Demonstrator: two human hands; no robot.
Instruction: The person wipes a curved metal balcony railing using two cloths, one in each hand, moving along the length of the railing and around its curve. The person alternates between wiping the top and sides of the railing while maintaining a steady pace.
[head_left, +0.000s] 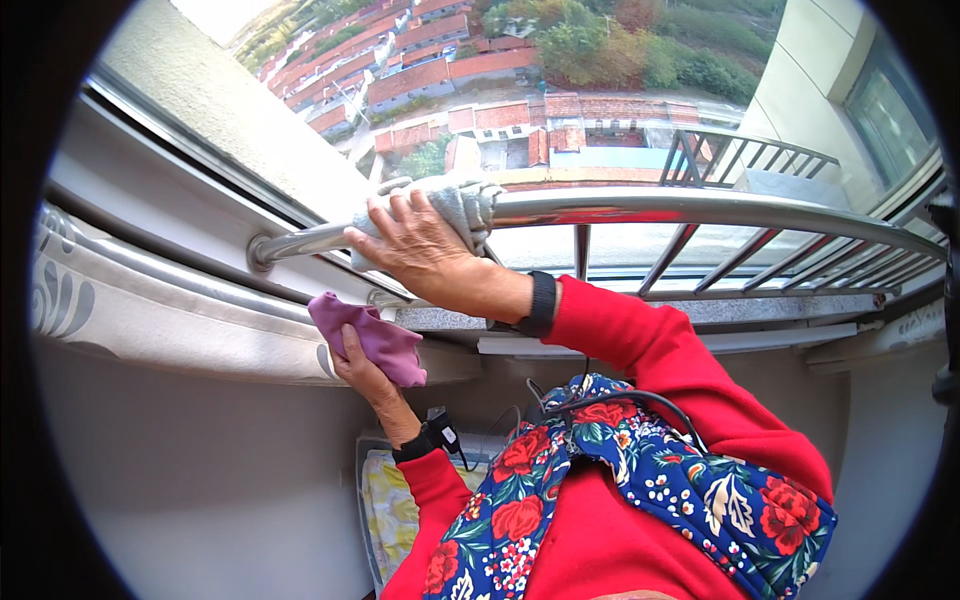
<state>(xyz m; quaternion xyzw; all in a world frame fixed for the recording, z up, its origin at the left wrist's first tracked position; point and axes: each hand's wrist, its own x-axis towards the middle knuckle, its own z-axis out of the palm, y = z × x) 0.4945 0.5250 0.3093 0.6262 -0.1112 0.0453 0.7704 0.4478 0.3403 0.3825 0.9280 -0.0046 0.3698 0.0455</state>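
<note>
A shiny metal railing (pixel 690 207) runs across the window. Near its left end, a grey cloth (pixel 465 208) is wrapped over the top bar. My right hand (pixel 425 250) presses that cloth round the bar, its fingers curled over the far side. Lower and to the left, my left hand (pixel 362 368) grips a folded purple cloth (pixel 372 340), held just below the bar and in front of the curtain. The left thumb lies on top of the purple cloth; the other fingers are hidden beneath it.
A pale patterned curtain (pixel 180 300) hangs along the left. Dark upright bars (pixel 668 258) stand under the rail above a stone sill (pixel 690 312). A bin with yellow-and-white fabric (pixel 388 505) sits below my left forearm. Rooftops (pixel 430 75) show far below outside.
</note>
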